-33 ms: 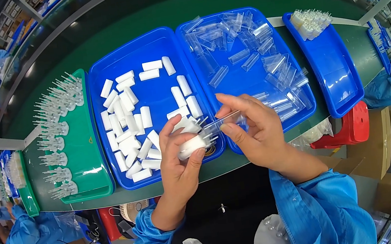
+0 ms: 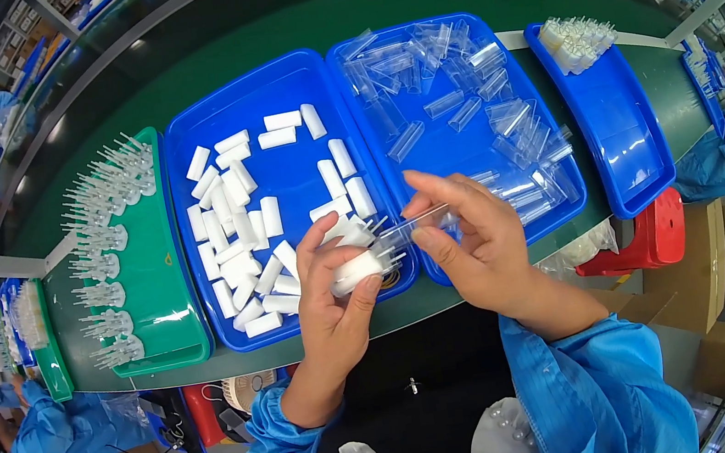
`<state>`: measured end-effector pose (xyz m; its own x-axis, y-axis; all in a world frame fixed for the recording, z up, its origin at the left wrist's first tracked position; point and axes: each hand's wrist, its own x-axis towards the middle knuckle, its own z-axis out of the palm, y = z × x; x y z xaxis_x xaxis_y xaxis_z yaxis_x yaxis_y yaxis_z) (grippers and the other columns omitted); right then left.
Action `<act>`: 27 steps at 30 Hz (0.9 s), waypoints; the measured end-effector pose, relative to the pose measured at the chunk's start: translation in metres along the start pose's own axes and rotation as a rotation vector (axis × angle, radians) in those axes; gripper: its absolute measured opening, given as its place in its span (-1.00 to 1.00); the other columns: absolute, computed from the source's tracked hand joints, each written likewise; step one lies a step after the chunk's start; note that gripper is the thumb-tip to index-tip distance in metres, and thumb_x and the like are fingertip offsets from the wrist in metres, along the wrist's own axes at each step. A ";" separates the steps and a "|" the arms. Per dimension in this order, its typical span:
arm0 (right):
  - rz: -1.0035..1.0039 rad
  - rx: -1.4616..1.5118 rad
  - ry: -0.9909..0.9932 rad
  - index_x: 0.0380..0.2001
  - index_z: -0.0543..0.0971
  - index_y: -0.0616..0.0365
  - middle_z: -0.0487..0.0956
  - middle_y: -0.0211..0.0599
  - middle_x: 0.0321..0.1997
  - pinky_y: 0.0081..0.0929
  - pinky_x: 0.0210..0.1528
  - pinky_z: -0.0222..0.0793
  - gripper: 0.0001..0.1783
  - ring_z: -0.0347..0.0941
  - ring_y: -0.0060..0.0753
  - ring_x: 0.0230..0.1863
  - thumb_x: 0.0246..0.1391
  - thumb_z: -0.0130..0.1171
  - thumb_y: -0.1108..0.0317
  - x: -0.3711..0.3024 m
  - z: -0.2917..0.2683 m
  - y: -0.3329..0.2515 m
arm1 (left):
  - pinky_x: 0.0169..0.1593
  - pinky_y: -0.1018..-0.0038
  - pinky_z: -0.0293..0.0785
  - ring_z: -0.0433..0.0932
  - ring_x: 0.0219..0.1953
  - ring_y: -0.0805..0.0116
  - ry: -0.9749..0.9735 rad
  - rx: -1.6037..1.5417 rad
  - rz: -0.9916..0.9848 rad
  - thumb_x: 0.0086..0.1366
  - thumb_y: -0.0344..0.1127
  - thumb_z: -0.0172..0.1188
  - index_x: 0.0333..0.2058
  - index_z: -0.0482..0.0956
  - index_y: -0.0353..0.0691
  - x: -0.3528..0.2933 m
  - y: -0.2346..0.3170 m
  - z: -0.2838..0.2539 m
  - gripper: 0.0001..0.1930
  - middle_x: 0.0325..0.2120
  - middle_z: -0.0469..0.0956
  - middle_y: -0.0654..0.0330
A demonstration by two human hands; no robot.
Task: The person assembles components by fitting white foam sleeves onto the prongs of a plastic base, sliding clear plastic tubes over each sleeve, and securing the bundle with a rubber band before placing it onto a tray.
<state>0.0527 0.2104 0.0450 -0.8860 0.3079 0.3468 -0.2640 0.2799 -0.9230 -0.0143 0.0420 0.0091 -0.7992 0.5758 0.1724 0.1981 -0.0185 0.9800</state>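
Observation:
My left hand (image 2: 335,295) is closed round a white cylindrical piece (image 2: 357,273), fingers on one side and thumb on the other. Several thin clear prongs (image 2: 386,243) stick out beside it; how they join it is partly hidden. Between thumb and fingers, my right hand (image 2: 476,243) pinches a clear plastic tube (image 2: 417,221), whose left end meets the prongs. Behind my left hand, a blue tray (image 2: 269,87) holds many white cylinders (image 2: 237,188). Beyond my right hand, a second blue tray (image 2: 455,158) contains loose clear tubes (image 2: 514,117).
On the left, a green tray (image 2: 162,319) bears rows of clear pronged parts (image 2: 106,267). A narrow blue tray (image 2: 622,125) at right holds clustered whitish pieces (image 2: 578,42). A red stool (image 2: 651,232) and cardboard boxes (image 2: 692,263) stand below the table edge. Co-workers sit on both sides.
My right hand has shifted very slightly to the right with the clear tube. My left hand stays almost still.

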 end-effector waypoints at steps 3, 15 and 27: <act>-0.085 -0.074 0.056 0.07 0.34 0.33 0.46 -0.19 -0.23 -0.61 -0.17 0.28 -0.50 0.39 -0.49 -0.21 0.02 0.12 0.53 0.000 -0.002 0.000 | 0.04 0.37 0.26 0.27 0.04 0.20 -0.001 -0.005 0.010 0.14 -0.36 0.20 -0.24 0.45 -0.23 0.000 0.000 0.000 -0.79 0.11 0.14 0.01; 0.263 0.365 -0.044 0.04 0.40 0.25 0.51 -0.26 -0.26 -0.58 -0.13 0.34 -0.56 0.45 -0.54 -0.20 0.05 0.13 0.46 -0.004 0.010 0.010 | 0.02 0.40 0.29 0.28 0.04 0.24 0.020 -0.091 0.007 0.18 -0.34 0.17 -0.23 0.42 -0.24 -0.001 0.000 0.005 -0.79 0.11 0.13 0.01; 0.190 0.446 0.052 -0.10 0.43 0.32 0.50 -0.21 -0.19 -0.52 -0.06 0.39 -0.69 0.45 -0.46 -0.14 0.06 0.13 0.49 -0.013 0.019 0.011 | 0.02 0.41 0.28 0.29 0.02 0.28 0.099 -0.129 0.063 0.23 -0.30 0.11 -0.24 0.40 -0.23 0.003 -0.003 0.011 -0.81 0.09 0.16 0.04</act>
<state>0.0536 0.1922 0.0273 -0.9171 0.3642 0.1622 -0.2469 -0.1993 -0.9483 -0.0113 0.0524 0.0056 -0.8408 0.4868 0.2369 0.1805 -0.1606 0.9704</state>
